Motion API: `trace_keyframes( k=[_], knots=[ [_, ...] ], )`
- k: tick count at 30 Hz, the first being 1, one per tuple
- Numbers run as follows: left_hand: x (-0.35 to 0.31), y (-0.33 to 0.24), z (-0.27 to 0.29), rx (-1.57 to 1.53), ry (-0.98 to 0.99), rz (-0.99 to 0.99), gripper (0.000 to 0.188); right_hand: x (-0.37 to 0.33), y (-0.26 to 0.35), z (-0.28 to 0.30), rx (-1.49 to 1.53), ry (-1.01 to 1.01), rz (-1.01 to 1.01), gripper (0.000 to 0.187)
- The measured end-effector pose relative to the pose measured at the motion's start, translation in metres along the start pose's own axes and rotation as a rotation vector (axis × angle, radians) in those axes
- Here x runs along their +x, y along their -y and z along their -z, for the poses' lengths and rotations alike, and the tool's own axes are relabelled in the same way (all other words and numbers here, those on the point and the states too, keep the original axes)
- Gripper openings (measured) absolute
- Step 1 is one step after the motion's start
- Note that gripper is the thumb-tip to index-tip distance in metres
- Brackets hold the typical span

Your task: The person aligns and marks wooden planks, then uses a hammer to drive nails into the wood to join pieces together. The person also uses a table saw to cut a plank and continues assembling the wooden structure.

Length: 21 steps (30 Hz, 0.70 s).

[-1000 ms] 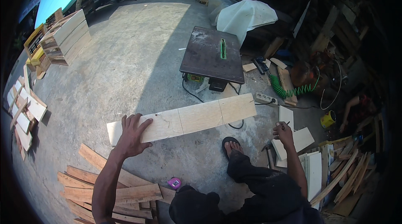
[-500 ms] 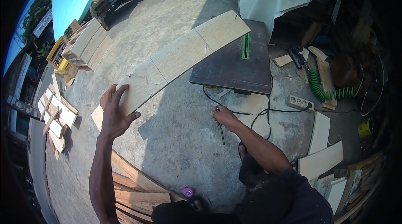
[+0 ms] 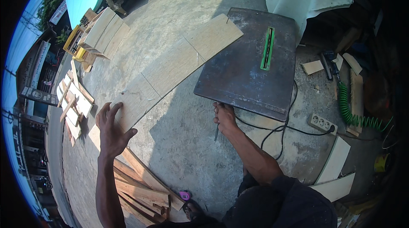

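Note:
A long pale wooden board (image 3: pixel 170 72) with lines across it slants over the left edge of a dark table saw top (image 3: pixel 238 66), which has a green-rimmed slot. On the board's near end rests my left hand (image 3: pixel 113 132), fingers spread and thumb apart, near its right edge. My right hand (image 3: pixel 225 119) is closed around a slim dark pen-like rod (image 3: pixel 216 133), right at the saw top's front edge. The rod points down toward the floor; its exact kind cannot be made out. The fingertips of this hand are partly hidden by the saw top's edge.
Lower left lie several long wood strips (image 3: pixel 145 191) and a pink tape measure (image 3: pixel 185 194). Black cables run to a power strip (image 3: pixel 322 123) on the right, near a green coiled hose (image 3: pixel 347 106). A wooden crate (image 3: pixel 104 34) stands far left.
My right hand has moved forward to the saw top's front edge with the rod. The board's far end lies further left on the saw top, away from the slot. The view has shifted.

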<state>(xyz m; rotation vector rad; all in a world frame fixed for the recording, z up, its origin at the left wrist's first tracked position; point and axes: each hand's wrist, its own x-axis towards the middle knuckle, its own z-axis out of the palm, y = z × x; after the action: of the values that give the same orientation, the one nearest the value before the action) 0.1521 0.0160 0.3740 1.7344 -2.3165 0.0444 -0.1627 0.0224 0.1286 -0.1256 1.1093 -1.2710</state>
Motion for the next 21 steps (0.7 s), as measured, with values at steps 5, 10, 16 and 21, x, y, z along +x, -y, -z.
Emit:
trace_keyframes(
  k=[5, 10, 16, 21],
  knots=[
    [-0.005, -0.012, 0.014, 0.100, 0.019, 0.022, 0.099, -0.009, 0.014, -0.004, 0.172, -0.031, -0.059, 0.011],
    [0.000, -0.021, 0.027, 0.159, 0.060, 0.097, 0.099, -0.002, 0.018, -0.003, 0.314, 0.042, -0.135, 0.008],
    [-0.002, -0.007, 0.032, 0.060, 0.044, 0.020, 0.099, 0.003, -0.005, 0.003, 0.200, 0.051, -0.046, 0.013],
    [0.011, -0.004, 0.005, -0.113, 0.146, -0.053, 0.098, -0.061, 0.004, 0.057, -0.740, 0.288, 0.146, 0.036]
  ],
)
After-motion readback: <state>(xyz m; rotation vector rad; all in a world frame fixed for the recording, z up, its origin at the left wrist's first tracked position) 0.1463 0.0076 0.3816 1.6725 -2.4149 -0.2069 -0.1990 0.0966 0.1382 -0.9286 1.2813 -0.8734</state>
